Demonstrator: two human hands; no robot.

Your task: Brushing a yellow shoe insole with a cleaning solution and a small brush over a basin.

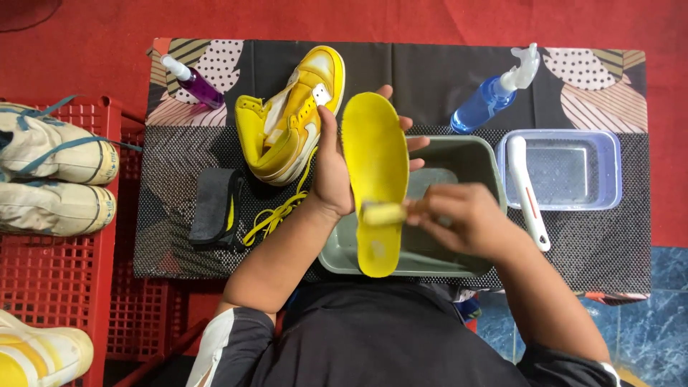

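Insole [375, 165] — yellow, gripped upright in my left hand [331, 172] over the grey basin [469, 154] — takes the small brush [383, 213] clenched in my right hand [459, 218], scrubbing seemingly unfinished.

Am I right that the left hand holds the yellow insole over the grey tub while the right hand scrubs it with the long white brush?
Not quite. In the head view the right hand scrubs the yellow insole with a small brush; the long white brush lies across the clear tray. The rest holds.
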